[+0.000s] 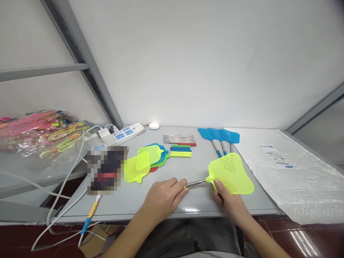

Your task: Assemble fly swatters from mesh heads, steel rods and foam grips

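Observation:
A yellow-green fly swatter (230, 173) with a metal rod is held between my two hands above the table's front edge. My left hand (167, 195) is closed round its handle end, which is mostly hidden by the fingers. At the neck of the mesh head, my right hand (228, 200) pinches the plastic. Left of the hands lie loose swatter heads: yellow ones (137, 166) overlap blue, green and red ones. Behind them are several coloured handle grips (181, 151) and a row of metal rods (178, 138). Blue fly swatters (219, 135) lie together at the back.
A white plastic mailer bag (290, 175) covers the table's right side. On the left are a power strip (129, 132), white cables (55, 200), a blurred-out item (107, 170) and a clear bag of colourful items (40, 136). A white rounded object (154, 125) sits by the wall.

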`<act>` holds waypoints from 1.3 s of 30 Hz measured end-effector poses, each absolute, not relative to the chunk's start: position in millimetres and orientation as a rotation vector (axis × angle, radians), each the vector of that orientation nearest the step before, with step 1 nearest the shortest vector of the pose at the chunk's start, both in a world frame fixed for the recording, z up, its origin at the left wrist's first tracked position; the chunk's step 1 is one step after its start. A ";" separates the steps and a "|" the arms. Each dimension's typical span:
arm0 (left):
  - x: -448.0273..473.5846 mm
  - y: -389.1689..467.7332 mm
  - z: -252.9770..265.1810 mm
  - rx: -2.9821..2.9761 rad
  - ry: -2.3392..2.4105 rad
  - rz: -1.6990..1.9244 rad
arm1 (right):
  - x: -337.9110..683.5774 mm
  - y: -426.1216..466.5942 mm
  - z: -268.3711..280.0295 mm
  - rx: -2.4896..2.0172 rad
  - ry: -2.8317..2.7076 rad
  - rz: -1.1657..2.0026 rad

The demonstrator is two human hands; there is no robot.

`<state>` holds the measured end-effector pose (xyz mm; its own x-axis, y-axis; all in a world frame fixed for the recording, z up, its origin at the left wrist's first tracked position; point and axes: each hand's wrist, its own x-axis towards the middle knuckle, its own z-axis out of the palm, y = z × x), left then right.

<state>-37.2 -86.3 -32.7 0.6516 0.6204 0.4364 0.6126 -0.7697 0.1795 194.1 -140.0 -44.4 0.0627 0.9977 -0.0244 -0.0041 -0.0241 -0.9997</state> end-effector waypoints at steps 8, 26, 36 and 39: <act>-27.7 -84.6 -32.4 2.887 1.073 0.717 | 199.6 -139.8 -42.4 -1.323 -1.122 1.294; -7.8 -108.4 -35.6 3.042 1.062 0.613 | 175.2 -149.3 -40.8 -1.527 -1.225 1.186; 3.6 -140.2 0.9 2.990 1.201 0.334 | 175.3 -169.8 -33.2 -1.300 -1.080 1.207; -3.5 -144.0 11.2 2.977 1.209 0.292 | 173.6 -170.4 -26.1 -1.307 -1.035 1.160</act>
<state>-3.5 -144.0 11.2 0.7032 0.6828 0.1983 0.6981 -0.7160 -0.0102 173.6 -170.4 -26.1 0.1540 0.9853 -0.0741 -0.0383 -0.0690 -0.9969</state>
